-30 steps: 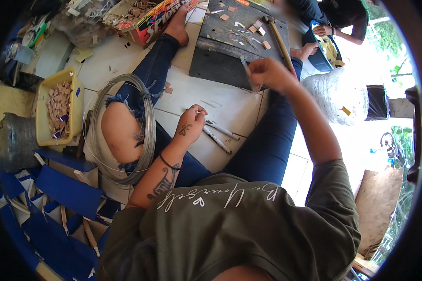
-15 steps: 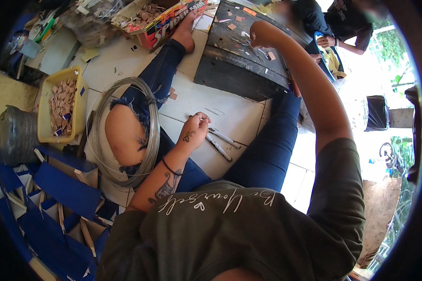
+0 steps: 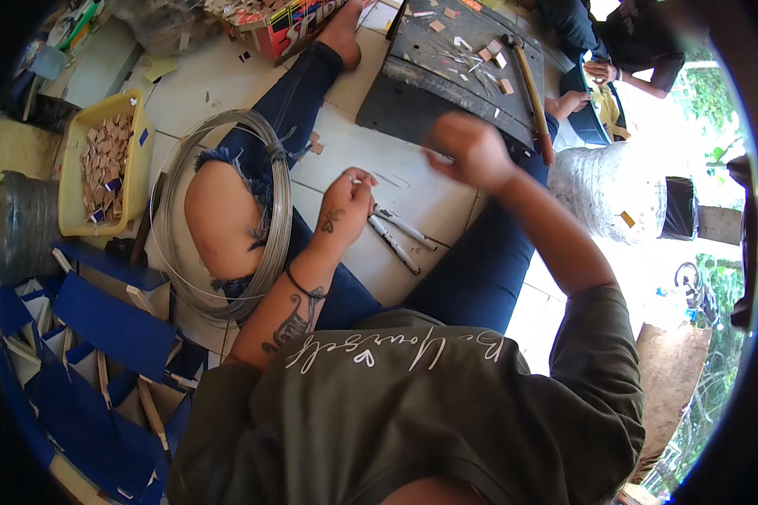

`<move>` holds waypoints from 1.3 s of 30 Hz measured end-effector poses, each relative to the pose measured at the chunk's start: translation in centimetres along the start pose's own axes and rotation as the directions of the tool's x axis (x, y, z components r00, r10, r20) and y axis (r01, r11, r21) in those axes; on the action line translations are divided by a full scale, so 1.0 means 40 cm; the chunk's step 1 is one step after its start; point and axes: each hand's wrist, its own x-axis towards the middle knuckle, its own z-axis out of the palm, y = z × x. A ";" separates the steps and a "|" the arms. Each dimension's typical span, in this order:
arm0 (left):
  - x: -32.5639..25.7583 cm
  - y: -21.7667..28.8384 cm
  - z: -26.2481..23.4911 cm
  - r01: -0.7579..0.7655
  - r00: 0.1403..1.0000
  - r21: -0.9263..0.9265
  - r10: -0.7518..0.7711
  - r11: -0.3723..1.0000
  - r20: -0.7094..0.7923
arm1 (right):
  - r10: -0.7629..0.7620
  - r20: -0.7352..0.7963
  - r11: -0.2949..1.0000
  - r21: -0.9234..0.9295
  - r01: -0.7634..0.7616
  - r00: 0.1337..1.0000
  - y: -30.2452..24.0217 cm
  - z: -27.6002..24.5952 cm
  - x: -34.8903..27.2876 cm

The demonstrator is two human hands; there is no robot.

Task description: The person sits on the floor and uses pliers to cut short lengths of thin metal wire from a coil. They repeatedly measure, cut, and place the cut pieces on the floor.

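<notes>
My left hand (image 3: 348,206) is closed around the head end of a pair of pliers (image 3: 398,242). The two pale, worn handles spread out from under my fingers, above the tiles between my legs; the jaws are hidden. My right hand (image 3: 473,151), smeared by motion, hangs in front of the near edge of a black block (image 3: 413,84); its fingers cannot be made out. On the block lie thin metal pieces (image 3: 477,74), several small brown chips (image 3: 505,86) and a hammer (image 3: 528,88) with a wooden handle. A coil of wire (image 3: 280,194) rests around my left knee.
At left stand a yellow basin (image 3: 65,198) of brown chips and a heap of blue boxes (image 3: 114,324). A red printed carton (image 3: 278,34) is beyond my left foot. A plastic-wrapped roll (image 3: 611,189) stands at right. Another person (image 3: 648,50) holds a dark tub (image 3: 574,82) at far right.
My right hand has drawn back from over the block toward me, uncovering the hammer. My left hand keeps its grip on the pliers. The view has shifted slightly.
</notes>
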 end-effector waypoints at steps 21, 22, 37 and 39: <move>0.032 -0.014 -0.037 0.080 0.984 0.075 -0.067 0.994 -0.164 | 0.616 0.483 0.776 -0.240 -0.583 0.622 -0.030 0.382 -0.038; 0.032 -0.012 -0.038 0.082 0.984 0.085 -0.068 0.993 -0.164 | 0.598 0.505 0.783 -0.200 -0.589 0.622 -0.028 0.363 -0.032; 0.019 -0.073 0.014 0.007 0.994 0.402 -0.050 0.916 0.096 | 0.680 0.224 0.707 0.050 -0.706 0.698 0.227 -0.229 0.071; 0.010 -0.075 0.018 -0.089 0.991 0.477 0.030 0.874 0.129 | 0.676 0.213 0.732 -0.085 -0.676 0.705 0.272 -0.221 0.090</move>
